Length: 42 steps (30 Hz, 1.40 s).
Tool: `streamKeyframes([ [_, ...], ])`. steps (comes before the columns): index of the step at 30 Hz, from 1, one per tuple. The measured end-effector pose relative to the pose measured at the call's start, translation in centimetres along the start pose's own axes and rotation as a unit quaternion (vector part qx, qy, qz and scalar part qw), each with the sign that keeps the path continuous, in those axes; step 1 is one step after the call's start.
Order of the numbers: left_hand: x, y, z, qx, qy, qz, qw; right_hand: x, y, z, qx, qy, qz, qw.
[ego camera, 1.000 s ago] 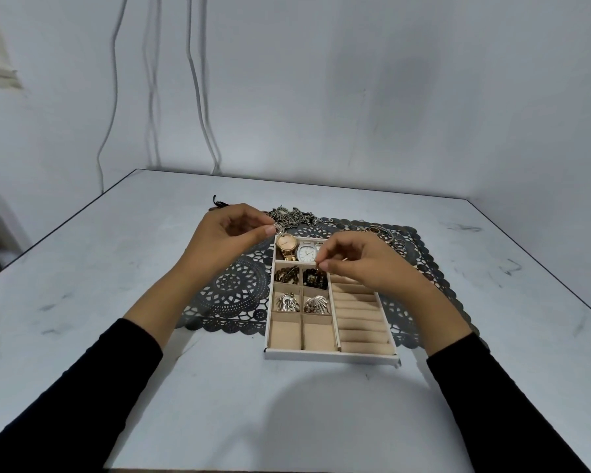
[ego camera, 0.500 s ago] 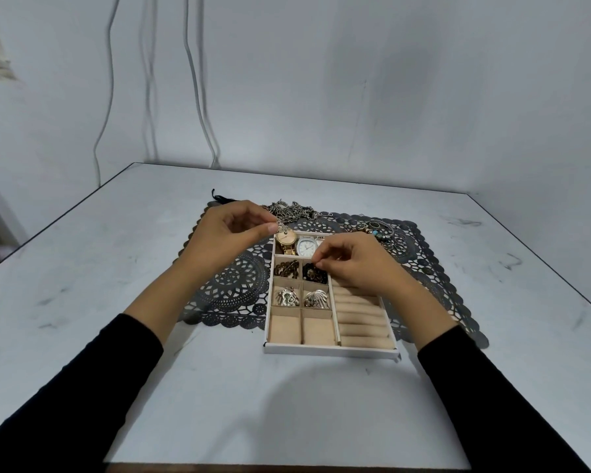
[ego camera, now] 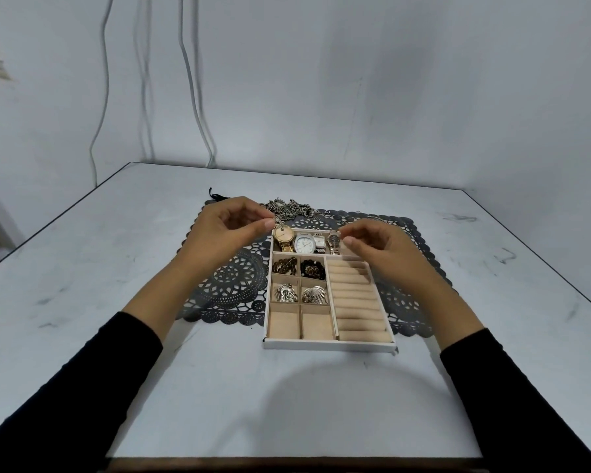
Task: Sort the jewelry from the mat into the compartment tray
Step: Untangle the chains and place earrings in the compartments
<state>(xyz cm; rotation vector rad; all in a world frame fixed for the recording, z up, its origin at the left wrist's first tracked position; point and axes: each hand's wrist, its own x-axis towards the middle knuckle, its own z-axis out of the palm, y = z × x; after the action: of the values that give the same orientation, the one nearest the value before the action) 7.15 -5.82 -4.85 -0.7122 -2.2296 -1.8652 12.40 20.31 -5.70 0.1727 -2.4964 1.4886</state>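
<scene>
Right hand (ego camera: 379, 244) drawn away from left hand (ego camera: 219, 233) above the tray (ego camera: 328, 344).
A fine chain (ego camera: 278, 221) is kept pinched in both sets of fingers (ego camera: 264, 227), apparently being straightened for stowing.

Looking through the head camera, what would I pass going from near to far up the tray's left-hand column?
Empty compartment → silver ornament → brown bracelet → gold watch → heap of chains on the mat.

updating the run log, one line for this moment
left hand pinches chain | right hand pinch unclear | both by watches in tray
</scene>
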Motion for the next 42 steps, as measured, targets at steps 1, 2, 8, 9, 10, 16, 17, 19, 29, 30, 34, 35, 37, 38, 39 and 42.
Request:
streamKeyframes([
  [1, 0.0, 0.0, 0.0, 0.001, 0.001, 0.001, 1.000, -0.3, 0.3, -0.2, -0.008, 0.022, 0.004, 1.000],
  [2, 0.0, 0.0, 0.0, 0.002, 0.000, 0.001, 1.000, -0.5, 0.6, -0.5, -0.031, 0.045, 0.004, 0.999],
  [8, 0.1, -0.5, 0.0, 0.010, -0.016, 0.002, 1.000, -1.8, 3.2, -1.5, -0.187, 0.094, 0.012, 0.978],
  [9, 0.1, -0.6, -0.1, 0.010, -0.020, 0.000, 1.000, -1.9, 3.5, -1.7, -0.218, 0.083, 0.014, 0.972],
  [10, 0.1, -0.7, 0.0, 0.012, -0.023, -0.001, 1.000, -2.1, 3.8, -1.8, -0.241, 0.072, 0.013, 0.968],
  [16, 0.2, -1.2, 0.3, 0.038, -0.047, 0.003, 0.998, -2.3, 5.3, -2.1, -0.281, 0.026, 0.014, 0.959],
  [17, 0.2, -1.3, 0.3, 0.049, -0.056, 0.001, 0.997, -2.3, 5.5, -2.1, -0.289, 0.022, 0.013, 0.957],
  [19, 0.1, -1.5, 0.4, 0.078, -0.072, 0.000, 0.994, -2.1, 5.8, -2.0, -0.306, 0.015, 0.012, 0.952],
  [29, -0.4, -1.8, 0.9, 0.143, -0.106, -0.002, 0.984, -2.0, 5.9, -2.0, -0.323, 0.008, 0.015, 0.946],
  [30, -0.4, -1.8, 1.0, 0.146, -0.106, -0.001, 0.984, -2.0, 5.9, -2.0, -0.322, 0.008, 0.015, 0.947],
  [34, -0.4, -2.0, 1.1, 0.164, -0.110, 0.007, 0.980, -1.9, 5.9, -2.0, -0.319, 0.011, 0.013, 0.947],
  [35, -0.4, -2.0, 1.2, 0.168, -0.114, 0.006, 0.979, -1.9, 5.9, -2.0, -0.319, 0.011, 0.012, 0.948],
  [37, -0.3, -2.1, 1.2, 0.176, -0.120, 0.003, 0.977, -1.9, 5.9, -2.0, -0.319, 0.011, 0.010, 0.948],
  [38, -0.4, -2.1, 1.2, 0.178, -0.121, 0.001, 0.977, -1.9, 5.9, -2.0, -0.319, 0.012, 0.010, 0.948],
  [39, -0.3, -2.2, 1.3, 0.181, -0.120, 0.001, 0.976, -1.9, 5.9, -2.0, -0.318, 0.012, 0.010, 0.948],
  [42, -0.3, -2.5, 1.3, 0.193, -0.120, 0.032, 0.973, -1.9, 6.0, -2.0, -0.318, 0.012, 0.009, 0.948],
])
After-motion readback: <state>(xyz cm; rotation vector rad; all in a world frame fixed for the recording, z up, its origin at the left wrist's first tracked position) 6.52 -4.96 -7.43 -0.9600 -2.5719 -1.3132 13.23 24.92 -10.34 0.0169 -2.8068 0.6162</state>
